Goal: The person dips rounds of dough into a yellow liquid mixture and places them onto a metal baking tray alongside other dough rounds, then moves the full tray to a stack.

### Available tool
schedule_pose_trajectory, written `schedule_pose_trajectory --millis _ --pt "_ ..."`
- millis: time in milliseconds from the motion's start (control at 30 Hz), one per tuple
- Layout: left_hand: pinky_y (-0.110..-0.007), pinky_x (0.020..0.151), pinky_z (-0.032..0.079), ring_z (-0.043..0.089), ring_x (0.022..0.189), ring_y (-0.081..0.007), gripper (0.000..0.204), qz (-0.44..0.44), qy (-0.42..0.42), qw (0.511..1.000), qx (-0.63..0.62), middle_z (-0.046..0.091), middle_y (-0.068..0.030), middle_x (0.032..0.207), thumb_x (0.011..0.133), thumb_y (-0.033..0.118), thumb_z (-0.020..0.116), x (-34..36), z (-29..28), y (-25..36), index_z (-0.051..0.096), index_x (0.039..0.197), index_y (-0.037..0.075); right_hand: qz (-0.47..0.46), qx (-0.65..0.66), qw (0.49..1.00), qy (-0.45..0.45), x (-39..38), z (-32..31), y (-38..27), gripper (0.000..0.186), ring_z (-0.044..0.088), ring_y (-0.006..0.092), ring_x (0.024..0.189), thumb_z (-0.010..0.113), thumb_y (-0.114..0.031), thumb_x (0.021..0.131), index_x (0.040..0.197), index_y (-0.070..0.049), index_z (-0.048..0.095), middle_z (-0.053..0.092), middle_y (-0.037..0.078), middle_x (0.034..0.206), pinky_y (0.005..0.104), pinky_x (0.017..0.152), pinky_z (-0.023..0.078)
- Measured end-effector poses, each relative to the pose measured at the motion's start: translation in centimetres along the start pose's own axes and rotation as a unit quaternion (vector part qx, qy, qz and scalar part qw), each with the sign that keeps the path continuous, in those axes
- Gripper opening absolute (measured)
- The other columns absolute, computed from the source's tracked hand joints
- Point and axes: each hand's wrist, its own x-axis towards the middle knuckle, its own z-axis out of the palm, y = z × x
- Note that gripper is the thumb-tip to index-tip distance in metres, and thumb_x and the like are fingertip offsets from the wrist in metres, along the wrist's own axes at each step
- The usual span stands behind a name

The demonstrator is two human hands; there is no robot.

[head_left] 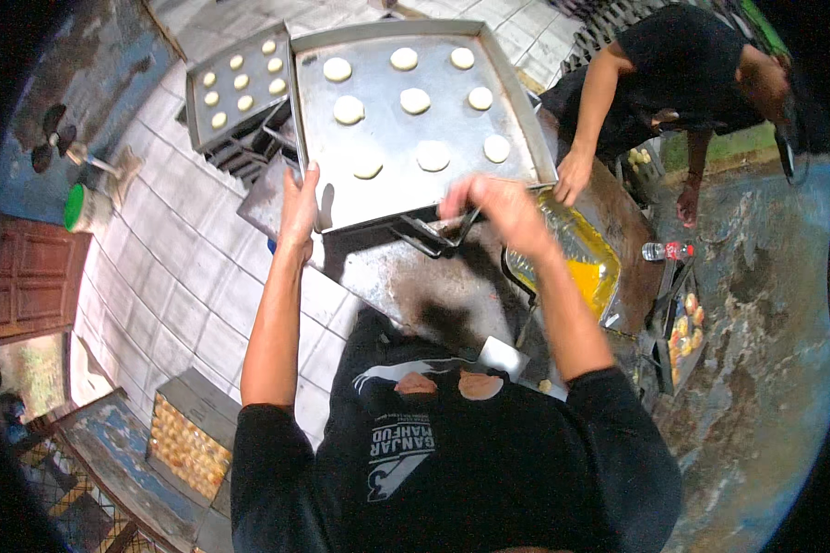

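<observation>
Two hands hold the baking tray (378, 207): left hand (300, 207) clasps its near-left edge, right hand (489, 198) pinches its front rim.

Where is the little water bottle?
In the head view, the water bottle lies on the right, past the yellow oil bag, below the other person's hand.

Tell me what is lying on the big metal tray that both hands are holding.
Nine pale round dough pieces lie spaced on the big tray. The left hand and right hand cover parts of its near edge.
</observation>
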Motion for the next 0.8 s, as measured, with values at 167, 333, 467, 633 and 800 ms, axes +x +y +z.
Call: schedule_pose_trajectory --millis 167,333,467,633,800 --pt "-0.042 0.093 0.045 0.059 0.108 -0.0277 0.071 -0.026 0.003 0.998 0.065 0.063 -0.0215 0.121 0.095 0.049 0.057 1.6 2.1 -0.2 0.052 0.133 -0.01 0.231 -0.016 0.972 0.029 -15.4 8.9 5.0 0.033 0.063 0.0157 0.075 0.048 -0.025 0.104 0.125 -0.003 0.062 0.066 0.005 0.076 0.0316 0.072 0.051" --pt "-0.041 0.086 0.047 0.061 0.101 -0.0271 0.065 -0.04 0.033 0.988 0.146 0.066 -0.0206 0.115 0.094 0.045 0.06 1.6 2.5 -0.8 0.06 0.122 -0.013 0.227 0.041 0.96 0.157 -26.0 13.8 9.6 0.038 0.068 0.0171 0.088 0.051 -0.019 0.104 0.134 0.004 0.053 0.07 0.011 0.099 0.0316 0.084 0.053" --pt "-0.04 0.088 0.046 0.062 0.101 -0.0282 0.057 -0.032 0.053 0.991 0.119 0.067 -0.0209 0.114 0.094 0.038 0.062 1.7 1.0 -2.1 0.062 0.12 -0.013 0.233 -0.08 0.954 0.172 -29.3 14.8 10.2 0.043 0.071 0.0202 0.09 0.06 -0.027 0.098 0.132 -0.001 0.058 0.073 0.016 0.099 0.0334 0.08 0.054" --pt "-0.042 0.081 0.05 0.063 0.095 -0.0283 0.053 -0.001 0.01 0.988 0.151 0.066 -0.0185 0.11 0.096 0.037 0.061 7.9 -1.1 -4.8 0.061 0.12 -0.01 0.22 -0.103 0.945 0.218 -30.9 15.1 12.4 0.042 0.072 0.0231 0.084 0.063 -0.027 0.095 0.129 -0.002 0.061 0.074 0.016 0.092 0.0352 0.075 0.055" --pt "-0.044 0.086 0.047 0.065 0.099 -0.0319 0.054 0.008 0.017 0.996 0.091 0.067 -0.0258 0.113 0.094 0.035 0.059 7.3 -0.1 -5.6 0.062 0.116 -0.015 0.237 -0.099 0.95 0.177 -30.6 14.0 10.0 0.04 0.062 0.0358 0.111 0.058 -0.027 0.097 0.128 -0.001 0.06 0.065 0.021 0.121 0.043 0.096 0.047"
